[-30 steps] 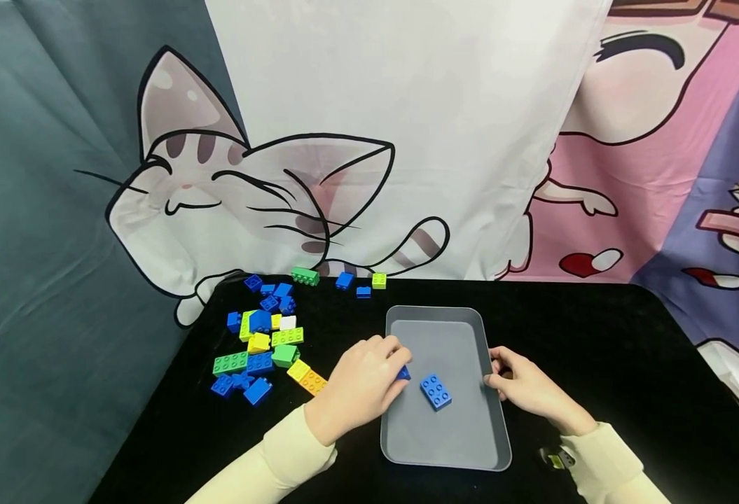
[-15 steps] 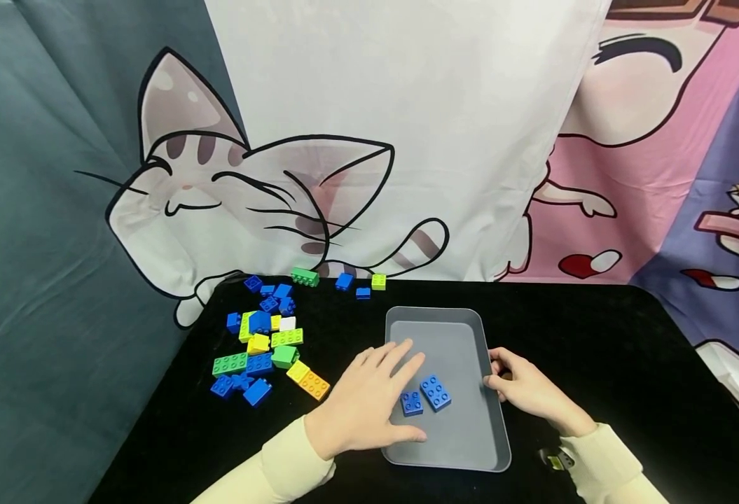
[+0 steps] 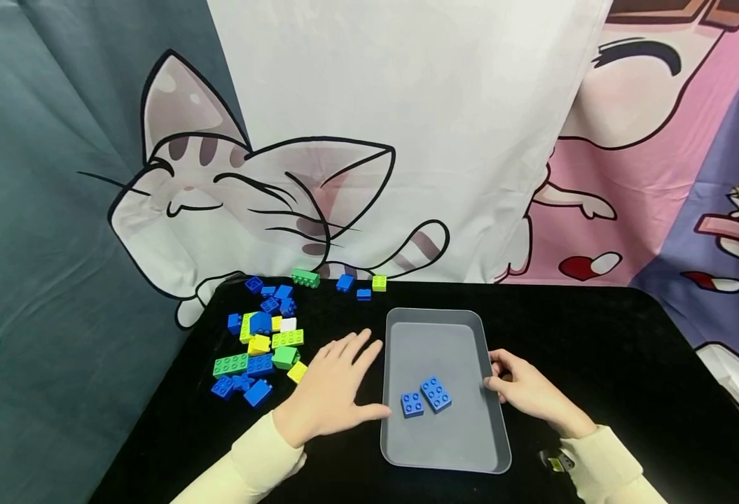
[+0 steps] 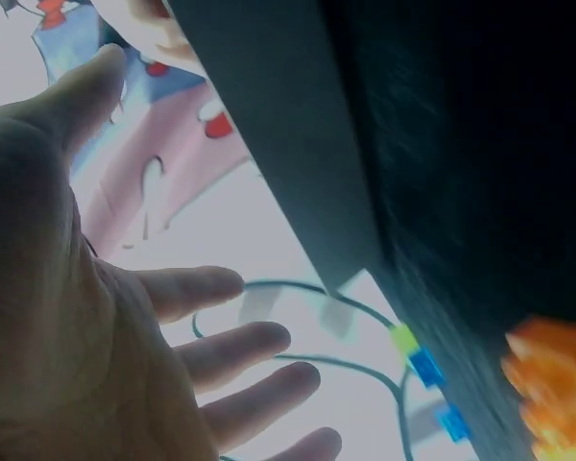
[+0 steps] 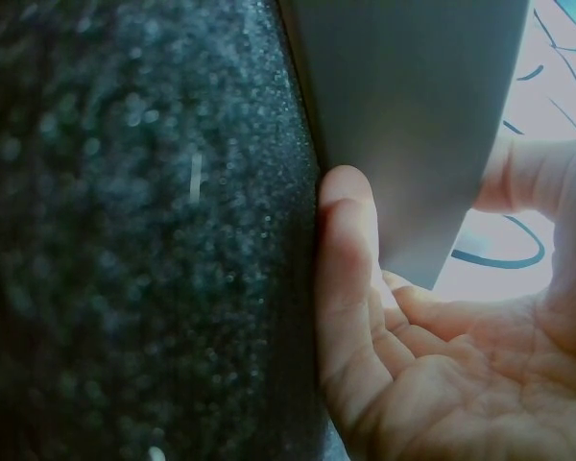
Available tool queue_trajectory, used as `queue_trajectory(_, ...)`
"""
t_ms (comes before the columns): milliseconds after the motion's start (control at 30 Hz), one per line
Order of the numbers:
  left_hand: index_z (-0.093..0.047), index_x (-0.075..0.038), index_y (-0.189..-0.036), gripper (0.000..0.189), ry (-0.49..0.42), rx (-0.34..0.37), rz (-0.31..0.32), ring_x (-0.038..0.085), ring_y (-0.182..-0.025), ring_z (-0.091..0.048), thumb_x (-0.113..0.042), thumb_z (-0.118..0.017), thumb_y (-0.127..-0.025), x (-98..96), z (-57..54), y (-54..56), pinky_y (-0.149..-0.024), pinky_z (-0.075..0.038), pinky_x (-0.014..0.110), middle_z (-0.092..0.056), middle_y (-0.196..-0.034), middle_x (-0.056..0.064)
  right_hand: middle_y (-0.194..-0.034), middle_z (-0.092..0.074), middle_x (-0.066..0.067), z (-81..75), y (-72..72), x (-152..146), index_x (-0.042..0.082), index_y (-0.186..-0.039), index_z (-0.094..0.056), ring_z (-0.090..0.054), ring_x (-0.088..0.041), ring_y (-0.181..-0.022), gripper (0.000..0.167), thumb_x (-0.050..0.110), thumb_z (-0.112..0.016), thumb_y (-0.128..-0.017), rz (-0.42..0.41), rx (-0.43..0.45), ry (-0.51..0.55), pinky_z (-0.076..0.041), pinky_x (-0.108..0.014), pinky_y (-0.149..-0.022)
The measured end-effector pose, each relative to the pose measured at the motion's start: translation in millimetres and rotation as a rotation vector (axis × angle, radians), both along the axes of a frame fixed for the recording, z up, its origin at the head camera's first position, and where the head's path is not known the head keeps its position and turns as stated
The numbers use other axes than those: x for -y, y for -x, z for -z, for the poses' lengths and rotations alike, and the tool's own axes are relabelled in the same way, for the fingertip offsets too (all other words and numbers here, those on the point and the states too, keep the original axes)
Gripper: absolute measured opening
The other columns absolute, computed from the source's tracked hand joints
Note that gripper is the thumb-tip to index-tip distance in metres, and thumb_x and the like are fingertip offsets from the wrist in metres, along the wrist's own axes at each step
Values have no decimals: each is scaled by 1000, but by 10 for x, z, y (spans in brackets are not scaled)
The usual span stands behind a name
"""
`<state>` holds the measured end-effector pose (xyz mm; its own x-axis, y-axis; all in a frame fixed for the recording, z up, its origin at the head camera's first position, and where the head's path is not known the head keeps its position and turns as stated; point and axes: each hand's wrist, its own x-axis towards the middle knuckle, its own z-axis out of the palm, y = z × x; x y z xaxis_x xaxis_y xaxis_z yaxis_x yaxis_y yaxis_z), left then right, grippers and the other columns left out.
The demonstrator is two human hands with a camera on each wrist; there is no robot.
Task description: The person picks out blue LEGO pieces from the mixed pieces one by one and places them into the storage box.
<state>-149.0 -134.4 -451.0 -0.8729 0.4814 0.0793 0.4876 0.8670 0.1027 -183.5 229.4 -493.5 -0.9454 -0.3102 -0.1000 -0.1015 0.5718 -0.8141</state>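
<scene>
A grey tray [image 3: 445,448] lies on the black tabletop, its long sides running away from me. Inside it are two blue toy bricks, a smaller one [image 3: 412,404] and a longer one [image 3: 436,394], side by side. My left hand [image 3: 328,392] is spread palm down just left of the tray, fingers straight and holding nothing, its thumb by the rim. In the left wrist view an orange brick [image 4: 557,384] is near this hand; the hand covers it in the head view. My right hand [image 3: 533,392] pinches the tray's right wall [image 5: 403,115] between thumb and curled fingers.
Left of the tray lies a loose pile of bricks, including green [image 3: 230,365], blue [image 3: 258,393], yellow [image 3: 297,372] and white [image 3: 288,324] ones. A few more, one lime [image 3: 379,283], sit along the back edge. A printed curtain [image 3: 470,140] hangs behind the table.
My left hand let go of the smaller blue brick inside the tray, spread its fingers and moved left, out over the tray's left rim. The right hand kept its hold.
</scene>
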Motion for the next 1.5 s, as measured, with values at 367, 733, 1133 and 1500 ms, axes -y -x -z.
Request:
queue_trajectory(367, -47, -10, -156, 94, -99, -84, -149, 42, -145, -47, -71, -67, -87, 558, -13, 293, -115, -42, 61, -41, -163, 18, -93, -49, -7, 6, 2, -12, -2, -127, -57, -57, -8, -66, 34, 7, -66, -95, 4, 2, 6, -51, -25, -58)
queue_trajectory(733, -50, -2, -150, 83, -29, -89, -316, 51, -130, -54, -56, -70, -91, 1121, -32, 634, -100, -51, 65, -46, -154, 29, -92, -49, -6, 11, 8, 2, -2, -125, -57, -56, -9, -65, 32, 7, -66, -96, 0, 6, 11, -49, -25, -58)
queue_trajectory(1133, -52, 4, -144, 68, 58, -26, -463, 50, -116, -56, -41, -67, -96, 1525, 41, 875, -85, -55, 62, -51, -137, 34, -93, -49, -6, 11, -5, -12, -1, -125, -57, -56, -10, -65, 32, 8, -67, -96, 8, 9, 1, -48, -25, -57)
queue_trajectory(1500, -53, 7, -140, 62, 48, 28, -476, 44, -101, -61, -31, -72, -95, 1631, 143, 935, -80, -57, 60, -53, -129, 34, -92, -49, -6, 13, 0, -3, -1, -124, -58, -56, -9, -64, 32, 8, -67, -95, 5, 11, 13, -49, -25, -57)
